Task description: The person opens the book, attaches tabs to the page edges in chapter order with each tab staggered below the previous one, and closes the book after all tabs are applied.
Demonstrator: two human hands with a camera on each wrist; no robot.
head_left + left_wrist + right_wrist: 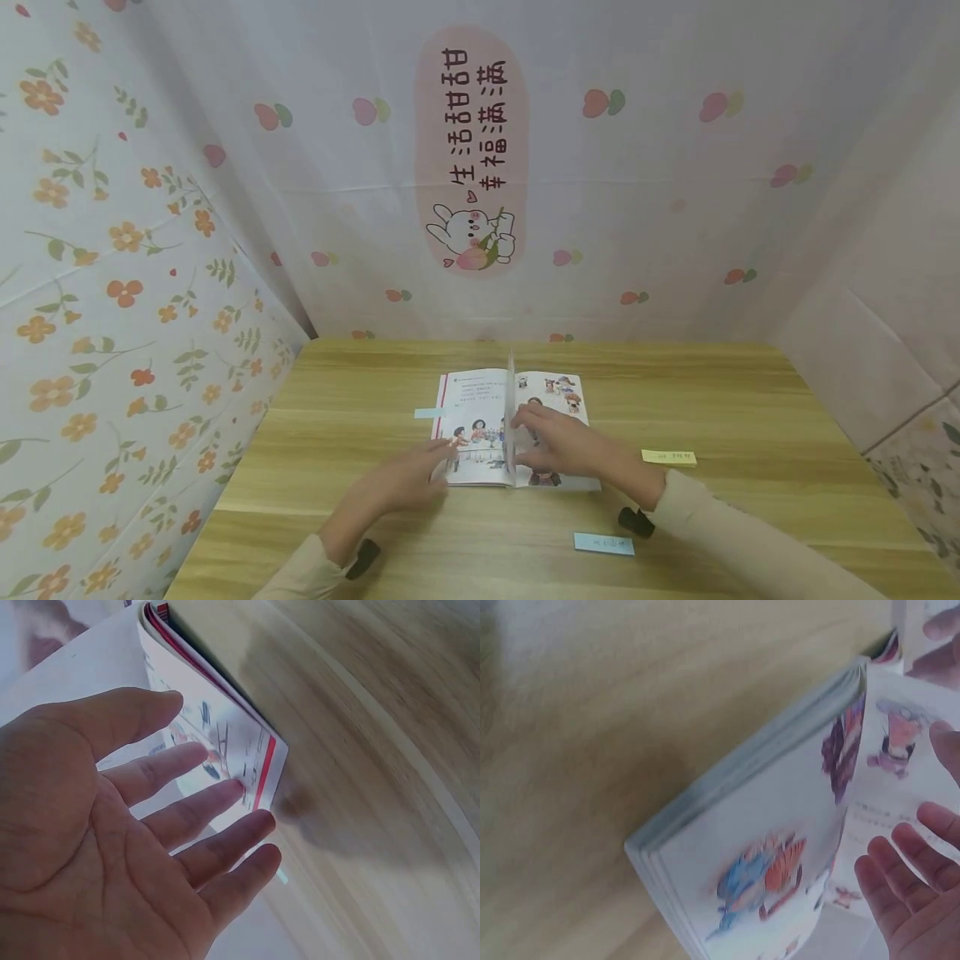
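Observation:
A picture book [467, 429] lies spread on the wooden table, with one page [511, 458] standing nearly upright along the middle. Against the right side of that page is my right hand [558, 442], its fingers extended; in the right wrist view the fingers [911, 874] lie close to the page's printed face, and whether all of them touch it is unclear. My left hand [408, 477] is by the lower left corner of the book. The left wrist view has its fingers [191, 814] spread over the book's edge, palm bare. A light blue tab [429, 413] sticks out from the left page.
A yellow paper strip [669, 457] with writing lies right of the book. Nearer the front is a blue paper strip [604, 544], also written on. Patterned cloth [652, 208] hangs behind the table [360, 375] and along both sides.

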